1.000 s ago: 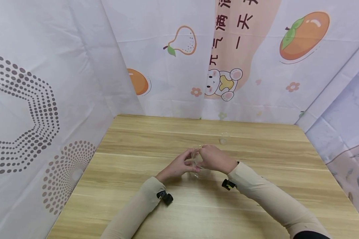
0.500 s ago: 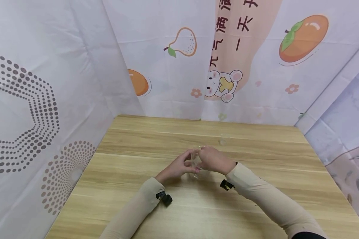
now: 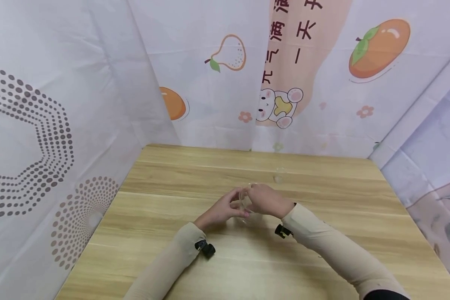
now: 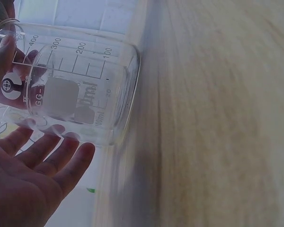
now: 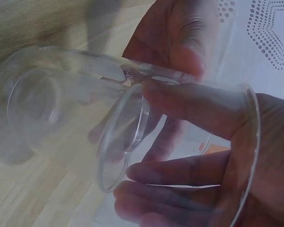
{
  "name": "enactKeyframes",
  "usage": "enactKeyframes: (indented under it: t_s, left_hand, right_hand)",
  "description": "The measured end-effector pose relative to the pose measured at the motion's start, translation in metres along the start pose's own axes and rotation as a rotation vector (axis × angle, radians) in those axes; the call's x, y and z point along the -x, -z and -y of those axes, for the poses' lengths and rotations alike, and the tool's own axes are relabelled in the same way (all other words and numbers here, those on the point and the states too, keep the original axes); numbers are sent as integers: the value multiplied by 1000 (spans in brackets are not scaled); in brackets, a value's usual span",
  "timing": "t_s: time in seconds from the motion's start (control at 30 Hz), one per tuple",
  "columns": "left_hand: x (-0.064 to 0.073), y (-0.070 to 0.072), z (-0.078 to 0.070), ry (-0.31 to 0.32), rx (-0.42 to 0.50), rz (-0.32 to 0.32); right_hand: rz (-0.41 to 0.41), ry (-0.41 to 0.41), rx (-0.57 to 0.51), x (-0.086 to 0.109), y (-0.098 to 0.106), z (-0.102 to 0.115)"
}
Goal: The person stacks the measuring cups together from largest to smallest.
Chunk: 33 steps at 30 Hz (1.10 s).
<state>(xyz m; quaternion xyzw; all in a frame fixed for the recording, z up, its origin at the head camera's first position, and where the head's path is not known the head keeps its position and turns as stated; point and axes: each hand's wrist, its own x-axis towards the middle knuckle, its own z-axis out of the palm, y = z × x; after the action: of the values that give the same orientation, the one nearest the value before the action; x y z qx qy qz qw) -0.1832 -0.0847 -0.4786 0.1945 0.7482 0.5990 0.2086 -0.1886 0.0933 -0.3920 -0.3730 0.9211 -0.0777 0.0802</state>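
Note:
A large clear glass beaker [image 4: 61,97] with printed volume marks is upright, its base close over the table. My left hand [image 3: 223,209] holds its side, thumb and fingers spread around the wall. A smaller glass beaker [image 5: 105,146] sits inside it, down toward the base. My right hand [image 3: 268,201] reaches in through the large beaker's mouth. In the right wrist view its thumb [image 5: 163,97] and fingers pinch the small beaker's rim from opposite sides. The large beaker's rim [image 5: 255,142] encircles the right hand.
Another small clear glass vessel [image 3: 279,176] stands farther back on the wooden table [image 3: 195,164], a little to the right of the hands. Patterned white curtains [image 3: 195,62] hang along the back and both sides.
Both hands and the beakers stay almost in place. The whole head view has shifted very slightly.

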Motion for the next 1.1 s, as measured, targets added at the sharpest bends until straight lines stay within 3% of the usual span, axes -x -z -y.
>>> enactKeyframes:
  t_s: [0.5,1.1]
  left_hand:
    - [-2,0,1,-23,12,-3]
    - [-3,0,2,-28,-2,7]
  right_hand:
    - [26,-18,-20,1,4,0]
    - [-65,-31,-55,8,14,-4]
